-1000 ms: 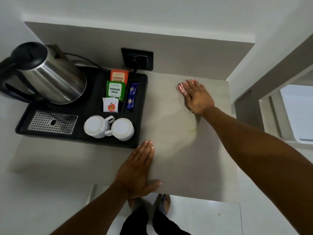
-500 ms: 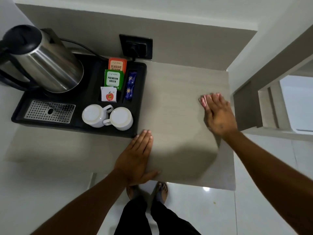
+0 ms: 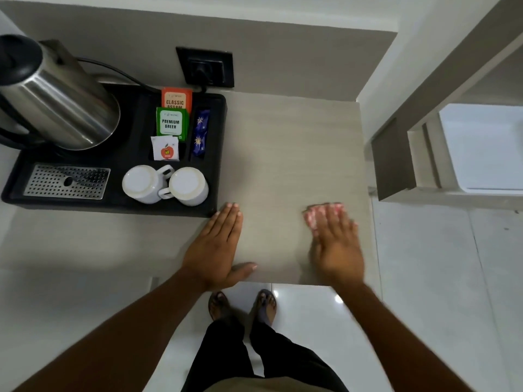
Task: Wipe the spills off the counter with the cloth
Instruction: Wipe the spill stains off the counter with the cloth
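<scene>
cloth (image 3: 317, 215): soft, thin, probably bunches up
grip: right hand (image 3: 335, 244) flat on top, pinning cloth to counter (image 3: 283, 142)
left hand (image 3: 216, 250): flat, empty

Cloth (image 3: 318, 215) mostly hidden under blurred right hand (image 3: 336, 247); kettle (image 3: 53, 100) cut off left.

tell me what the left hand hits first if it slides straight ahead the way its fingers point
Probably the black tray. The left hand lies flat on the counter, fingertips almost at the tray's near right corner. It may only clip that corner; the line runs close to its right edge.
</scene>
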A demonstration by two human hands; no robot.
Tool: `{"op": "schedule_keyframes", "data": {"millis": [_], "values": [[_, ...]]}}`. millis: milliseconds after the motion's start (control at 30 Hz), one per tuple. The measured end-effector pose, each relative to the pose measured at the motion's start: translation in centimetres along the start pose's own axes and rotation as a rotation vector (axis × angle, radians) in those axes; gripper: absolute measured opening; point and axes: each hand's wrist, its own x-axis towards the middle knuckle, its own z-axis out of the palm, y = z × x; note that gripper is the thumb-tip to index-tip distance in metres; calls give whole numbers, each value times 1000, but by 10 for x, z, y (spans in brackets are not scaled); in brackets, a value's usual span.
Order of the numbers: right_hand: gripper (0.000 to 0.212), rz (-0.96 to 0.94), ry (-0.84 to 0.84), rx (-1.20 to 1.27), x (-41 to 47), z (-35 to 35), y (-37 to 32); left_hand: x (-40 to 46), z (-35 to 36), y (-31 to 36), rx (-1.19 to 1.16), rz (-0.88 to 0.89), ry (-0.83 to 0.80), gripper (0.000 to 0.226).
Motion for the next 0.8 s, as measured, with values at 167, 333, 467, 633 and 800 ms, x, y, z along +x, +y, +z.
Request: {"op": "schedule_keyframes", "data": {"millis": [167, 333, 467, 633, 800], "values": [[66, 161, 46, -8, 64, -22, 20, 0, 0, 0, -12, -4, -2, 111], [63, -2, 62, 35, 28, 10, -62, -1, 1, 1, -13, -1, 30, 111], [61, -135, 18, -6, -48, 26, -62, -2, 4, 0, -12, 9, 59, 110], [61, 177, 20, 24, -22, -3, -5, -2, 4, -1, 14, 15, 54, 111], [66, 251, 40, 78, 24, 1, -49, -1, 2, -1, 71, 7, -17, 111]]}}
